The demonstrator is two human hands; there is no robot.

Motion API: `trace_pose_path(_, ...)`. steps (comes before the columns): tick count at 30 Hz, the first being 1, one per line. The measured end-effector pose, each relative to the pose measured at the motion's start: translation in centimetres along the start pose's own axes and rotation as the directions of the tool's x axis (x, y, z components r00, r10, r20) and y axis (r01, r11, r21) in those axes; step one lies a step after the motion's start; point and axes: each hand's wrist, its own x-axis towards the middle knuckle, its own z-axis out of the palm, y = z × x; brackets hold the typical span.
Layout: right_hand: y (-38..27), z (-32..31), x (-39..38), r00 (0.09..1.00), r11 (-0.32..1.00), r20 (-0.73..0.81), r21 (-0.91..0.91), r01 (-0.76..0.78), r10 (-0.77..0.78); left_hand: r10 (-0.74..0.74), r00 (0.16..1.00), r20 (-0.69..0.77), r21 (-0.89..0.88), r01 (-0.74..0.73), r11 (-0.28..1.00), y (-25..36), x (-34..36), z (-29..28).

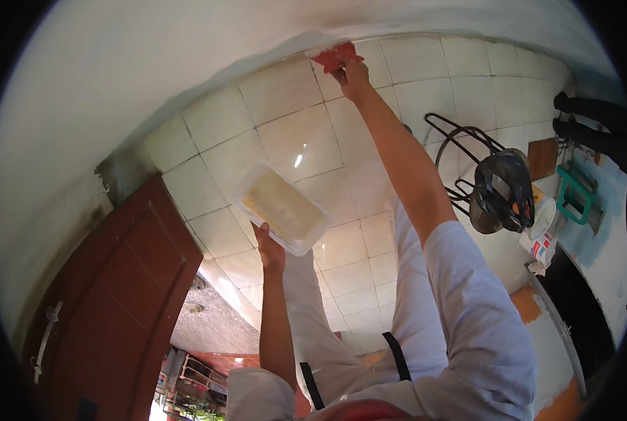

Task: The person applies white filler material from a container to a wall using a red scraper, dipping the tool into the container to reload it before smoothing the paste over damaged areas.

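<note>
My right hand [353, 76] stretches far forward, its fingers closed on a red putty spreader [337, 56]. The spreader's edge is at the foot of the white wall [166, 56], where a greyish band runs along the tiles; whether it touches the wall I cannot tell. Nearer to me, my left hand [271, 249] grips one end of a white rectangular plastic tub [301, 248]. Pale cream paste [282, 205] covers much of its inside. The tub is held above the tiled floor [292, 140], and part of the left hand's fingers is hidden beneath it.
To the left stands a brown door [117, 288] with a pale handle. On the right, a black bag [506, 186] rests on a black metal-framed chair [461, 140], near a white bucket [544, 219] and a green plastic stool [575, 193]. Another person's dark-clad legs [598, 119] show at far right.
</note>
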Motion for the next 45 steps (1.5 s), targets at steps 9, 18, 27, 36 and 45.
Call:
trace_pose_path(9, -5.7, 10.5, -3.0, 0.996, 0.992, 0.006, 0.09, 0.088, -0.089, -0.038, 0.999, -0.031, -0.026, 0.037, 0.999, 3.0, 0.6, -1.8)
trace_pose_path(18, -3.5, 3.5, -4.6, 0.956, 0.983, -0.258, 0.077, 0.166, -0.141, -0.138, 0.99, -0.012, -0.13, 0.135, 0.982, 1.9, -0.4, 3.1)
trace_pose_path(27, -1.1, 12.9, -0.2, 0.963, 0.984, -0.238, 0.093, 0.153, -0.127, -0.071, 0.997, 0.027, -0.035, 0.072, 0.997, 1.6, -0.5, -0.8)
trace_pose_path(36, 4.1, 9.8, -6.9, 0.963, 0.962, -0.111, -0.145, 0.23, -0.247, -0.069, 0.997, -0.034, -0.018, 0.068, 0.998, 3.6, -2.3, -0.2)
trace_pose_path(45, 0.0, 7.0, 3.2, 0.909, 0.95, -0.289, -0.006, 0.313, -0.301, -0.08, 0.996, 0.048, 0.003, 0.08, 0.997, 1.9, -1.3, 1.1)
